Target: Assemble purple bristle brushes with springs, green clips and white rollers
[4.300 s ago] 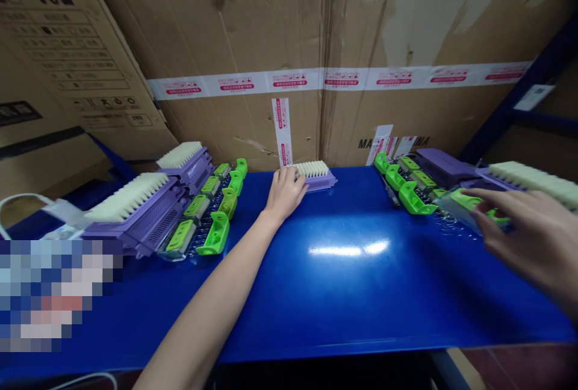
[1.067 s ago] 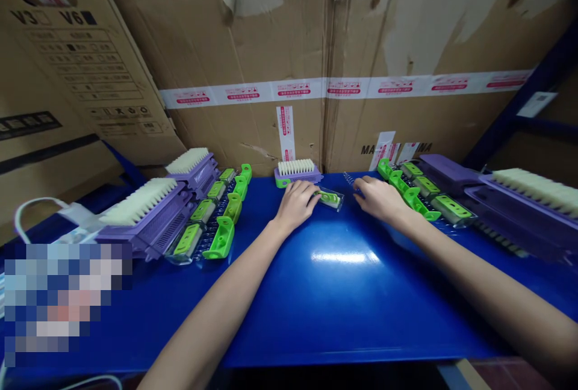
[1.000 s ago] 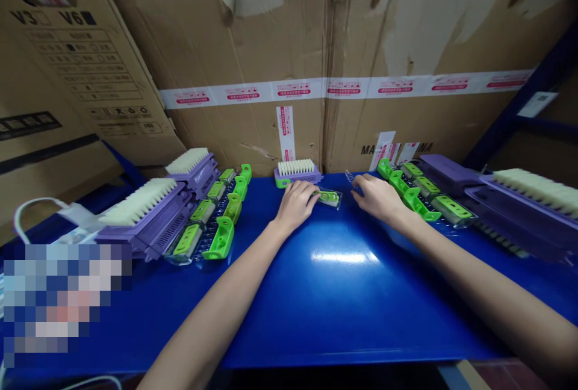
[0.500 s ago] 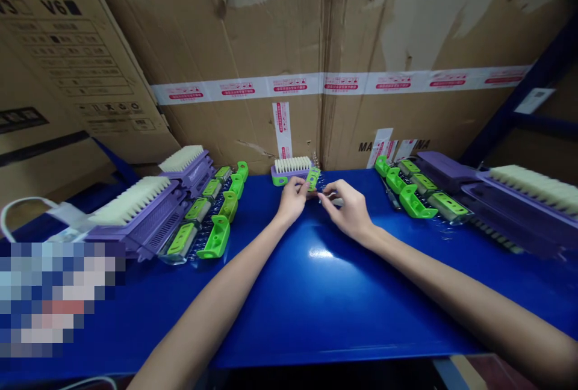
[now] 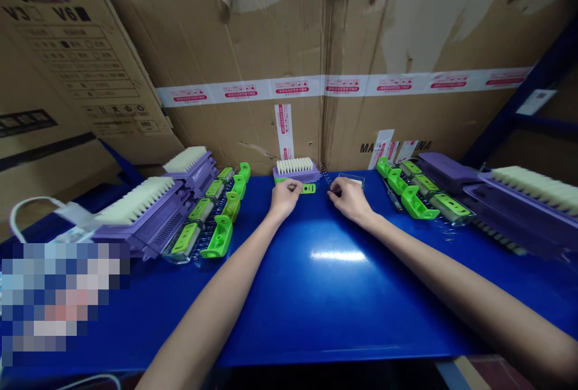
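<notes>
Head view: left hand (image 5: 284, 197) pinches a green plate (image 5: 309, 188) in its fingers, apparently being readied; right hand's (image 5: 350, 198) fingers curl, grip unclear; next calls for steady alignment.

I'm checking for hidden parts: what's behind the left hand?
A purple brush, bristles up, then cardboard. The left hand covers part of the brush's near side, so what lies there cannot be seen.

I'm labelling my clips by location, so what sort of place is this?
Likely a workbench in a storeroom or small workshop: large cardboard boxes stand behind a blue tabletop, and similar purple brushes and green brackets line both sides.
</notes>
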`<state>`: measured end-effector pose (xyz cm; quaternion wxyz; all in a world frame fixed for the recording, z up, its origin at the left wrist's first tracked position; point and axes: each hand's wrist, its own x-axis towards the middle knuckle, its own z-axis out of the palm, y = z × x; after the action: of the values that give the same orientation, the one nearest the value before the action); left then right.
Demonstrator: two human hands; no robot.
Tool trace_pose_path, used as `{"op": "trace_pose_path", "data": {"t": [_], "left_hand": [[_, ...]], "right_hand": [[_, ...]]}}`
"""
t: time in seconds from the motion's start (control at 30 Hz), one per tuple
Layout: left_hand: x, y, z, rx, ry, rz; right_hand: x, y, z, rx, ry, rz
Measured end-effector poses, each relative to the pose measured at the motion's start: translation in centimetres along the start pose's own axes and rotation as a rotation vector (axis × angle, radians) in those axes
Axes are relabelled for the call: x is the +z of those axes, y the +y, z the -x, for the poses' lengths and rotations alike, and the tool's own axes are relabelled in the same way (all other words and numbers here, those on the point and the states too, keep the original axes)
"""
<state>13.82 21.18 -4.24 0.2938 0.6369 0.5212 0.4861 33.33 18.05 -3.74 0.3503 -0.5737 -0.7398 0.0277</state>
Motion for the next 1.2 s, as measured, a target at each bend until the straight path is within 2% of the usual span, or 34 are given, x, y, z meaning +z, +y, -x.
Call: {"op": "trace_pose_path", "data": {"t": [0.13,0.3,0.47,0.67,0.8,0.87,1.03,1.2], "left_hand": [[0.3,0.0,0.3,0.02,-0.103,-0.143],[0.2,1.3,1.4,0.112,-0.22,-0.391],[0.1,1.9,1.9,0.197,-0.238,-0.505],[0.3,1.1,1.5,0.145,-0.163,-0.241],[0.5,0.6,1.1,0.089,-0.084,-0.075],[0.6,0.5,0.9,0.08,-0.058,0.017],[0.5,0.5,0.8,0.05,-0.034,0.194],[0.3,1.1,1.0,-0.083,-0.055,0.299]], "right_hand": [[0.3,-0.5,-0.6,0.08,-0.004,0.038],[0.5,-0.2,-0.8,0.134,0.044,0.037],[0.4,0.1,-0.5,0.133,0.063,0.02],[-0.1,-0.6,0.1,0.118,0.143,-0.001],[-0.4,-0.8,0.5,0.19,0.109,-0.045],[-0.5,-0.7,0.7,0.222,0.137,-0.037],[-1.1,-1.0,0.9,0.173,0.304,-0.047],[-1.4,-2.0,1.1,0.188,0.34,-0.222]]}}
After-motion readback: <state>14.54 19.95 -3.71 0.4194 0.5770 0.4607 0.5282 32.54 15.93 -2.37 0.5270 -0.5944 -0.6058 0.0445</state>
